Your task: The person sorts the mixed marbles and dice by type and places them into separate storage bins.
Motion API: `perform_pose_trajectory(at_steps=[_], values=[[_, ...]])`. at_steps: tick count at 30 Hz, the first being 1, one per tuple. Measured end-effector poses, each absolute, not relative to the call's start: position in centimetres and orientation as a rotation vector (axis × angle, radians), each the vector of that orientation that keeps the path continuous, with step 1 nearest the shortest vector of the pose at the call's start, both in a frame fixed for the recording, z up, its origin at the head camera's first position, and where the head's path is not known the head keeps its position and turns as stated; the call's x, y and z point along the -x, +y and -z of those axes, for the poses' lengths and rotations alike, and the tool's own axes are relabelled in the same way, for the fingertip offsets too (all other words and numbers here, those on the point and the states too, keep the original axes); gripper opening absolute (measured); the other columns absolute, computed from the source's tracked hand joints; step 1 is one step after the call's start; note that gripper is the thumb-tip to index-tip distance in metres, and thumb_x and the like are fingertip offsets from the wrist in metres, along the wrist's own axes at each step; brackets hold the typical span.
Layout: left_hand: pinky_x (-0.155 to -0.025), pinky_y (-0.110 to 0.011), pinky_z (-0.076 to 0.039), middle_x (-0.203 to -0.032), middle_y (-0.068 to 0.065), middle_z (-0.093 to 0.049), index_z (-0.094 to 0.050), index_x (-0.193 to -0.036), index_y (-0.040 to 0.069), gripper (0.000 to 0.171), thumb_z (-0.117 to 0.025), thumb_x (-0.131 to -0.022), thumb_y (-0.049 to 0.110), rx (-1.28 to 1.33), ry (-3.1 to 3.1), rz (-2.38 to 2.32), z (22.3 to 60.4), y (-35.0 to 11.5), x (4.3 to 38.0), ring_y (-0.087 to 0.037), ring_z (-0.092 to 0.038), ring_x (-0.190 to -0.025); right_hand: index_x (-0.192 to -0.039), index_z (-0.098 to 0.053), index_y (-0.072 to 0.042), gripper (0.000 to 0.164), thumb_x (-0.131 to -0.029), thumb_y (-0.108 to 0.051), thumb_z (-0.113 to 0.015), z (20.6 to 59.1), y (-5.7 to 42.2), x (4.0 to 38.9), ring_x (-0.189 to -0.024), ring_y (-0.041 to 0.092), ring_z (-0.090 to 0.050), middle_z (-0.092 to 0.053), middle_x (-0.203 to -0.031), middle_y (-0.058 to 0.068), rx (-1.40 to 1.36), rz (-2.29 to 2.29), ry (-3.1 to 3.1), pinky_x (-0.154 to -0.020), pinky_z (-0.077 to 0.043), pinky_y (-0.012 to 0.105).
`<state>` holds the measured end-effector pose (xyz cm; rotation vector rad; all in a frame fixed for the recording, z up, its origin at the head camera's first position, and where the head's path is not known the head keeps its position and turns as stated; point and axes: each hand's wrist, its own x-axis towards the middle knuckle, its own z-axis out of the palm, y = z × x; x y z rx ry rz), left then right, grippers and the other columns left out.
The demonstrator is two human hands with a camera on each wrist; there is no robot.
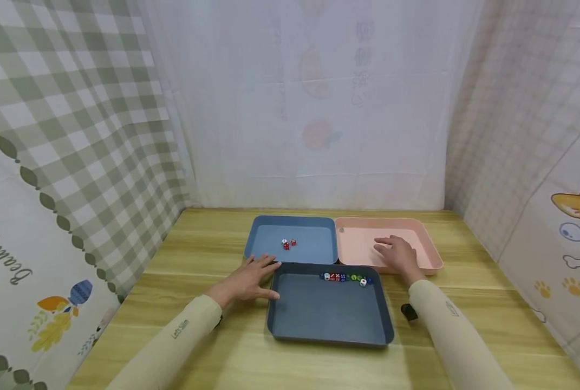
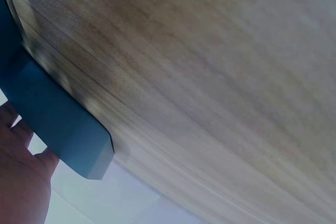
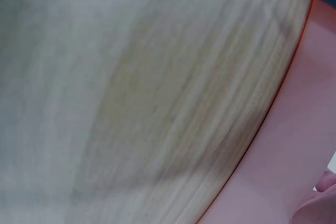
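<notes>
My left hand [image 1: 249,277], fingers spread, rests at the upper left corner of the dark grey-blue tray [image 1: 328,319]. In the left wrist view its fingers [image 2: 22,132] show behind the tray's wall [image 2: 63,119]. Over the pink tray [image 1: 428,254] hovers my right hand [image 1: 398,254], its fingers loosely extended to the left and apart, with no object visible between them. A row of coloured dice [image 1: 336,277] lines the dark tray's far wall, and a white die [image 1: 363,282] sits just in front. A small pale die [image 1: 341,230] lies in the pink tray's far left corner.
Behind the dark tray, a blue tray [image 1: 314,238] holds two red dice [image 1: 286,246] and a white one [image 1: 284,241]. It stands edge to edge with the pink tray on the wooden table [image 1: 207,233]. Curtains [image 1: 319,162] hang round the table's back and sides.
</notes>
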<state>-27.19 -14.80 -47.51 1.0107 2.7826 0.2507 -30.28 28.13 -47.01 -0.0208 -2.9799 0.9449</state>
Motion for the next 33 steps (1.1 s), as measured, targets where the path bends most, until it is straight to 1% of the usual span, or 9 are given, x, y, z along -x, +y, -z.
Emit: perform_pose_trajectory(at_steps=[7, 13, 17, 21, 28, 29, 33], values=[[-0.119, -0.055, -0.010, -0.163, -0.010, -0.022, -0.031, -0.158, 0.018, 0.093, -0.058, -0.086, 0.070, -1.014, 2.784, -0.251, 47.4, -14.9, 27.2, -0.029, -0.014, -0.151, -0.132, -0.063, -0.001, 0.042, -0.101, -0.028, -0.057, 46.8, 27.9, 30.0, -0.137, 0.055, -0.029, -0.036, -0.148, 0.035, -0.020, -0.942, -2.953, -0.107, -0.017, 0.072], [-0.118, -0.058, -0.011, -0.163, -0.012, -0.023, -0.033, -0.157, 0.016, 0.093, -0.058, -0.086, 0.070, -1.037, 2.773, -0.286, 47.5, -14.9, 27.1, -0.032, -0.015, -0.150, -0.131, -0.063, 0.000, 0.043, -0.101, -0.030, -0.058, 47.1, 27.7, 29.6, -0.137, 0.054, -0.027, -0.034, -0.149, 0.035, -0.054, -0.975, -2.948, -0.110, -0.017, 0.069], [-0.119, -0.056, -0.010, -0.163, -0.010, -0.022, -0.031, -0.158, 0.017, 0.094, -0.057, -0.085, 0.071, -1.022, 2.778, -0.270, 47.6, -14.9, 27.1, -0.029, -0.015, -0.151, -0.131, -0.064, 0.000, 0.044, -0.101, -0.031, -0.059, 47.1, 27.2, 29.4, -0.139, 0.053, -0.026, -0.032, -0.151, 0.033, -0.048, -1.033, -2.934, -0.111, -0.018, 0.067], [-0.118, -0.057, -0.011, -0.163, -0.010, -0.023, -0.032, -0.157, 0.017, 0.093, -0.058, -0.086, 0.070, -1.017, 2.787, -0.268, 47.6, -15.1, 27.1, -0.030, -0.015, -0.150, -0.130, -0.064, -0.001, 0.045, -0.100, -0.034, -0.061, 46.9, 26.8, 29.2, -0.140, 0.053, -0.024, -0.031, -0.152, 0.032, -0.043, -1.095, -2.907, -0.112, -0.019, 0.066], [-0.118, -0.057, -0.010, -0.163, -0.011, -0.023, -0.032, -0.157, 0.016, 0.093, -0.059, -0.086, 0.069, -1.017, 2.779, -0.288, 47.5, -15.2, 27.0, -0.030, -0.015, -0.150, -0.128, -0.066, 0.001, 0.041, -0.100, -0.028, -0.062, 46.6, 26.4, 28.1, -0.141, 0.052, -0.022, -0.030, -0.153, 0.032, -0.133, -1.136, -2.883, -0.111, -0.023, 0.065], [-0.118, -0.057, -0.010, -0.163, -0.011, -0.022, -0.031, -0.157, 0.017, 0.093, -0.059, -0.085, 0.070, -1.013, 2.780, -0.279, 47.6, -15.1, 27.0, -0.030, -0.015, -0.150, -0.127, -0.066, 0.001, 0.040, -0.099, -0.027, -0.062, 46.6, 26.3, 27.9, -0.142, 0.052, -0.021, -0.031, -0.153, 0.032, -0.154, -1.135, -2.881, -0.110, -0.026, 0.064], [-0.119, -0.056, -0.011, -0.163, -0.010, -0.023, -0.032, -0.157, 0.018, 0.094, -0.058, -0.085, 0.072, -1.013, 2.791, -0.271, 47.8, -15.0, 27.1, -0.029, -0.016, -0.150, -0.123, -0.070, -0.002, 0.036, -0.098, -0.026, -0.065, 46.5, 26.0, 27.0, -0.143, 0.052, -0.019, -0.034, -0.151, 0.031, -0.211, -1.114, -2.864, -0.110, -0.023, 0.067]])
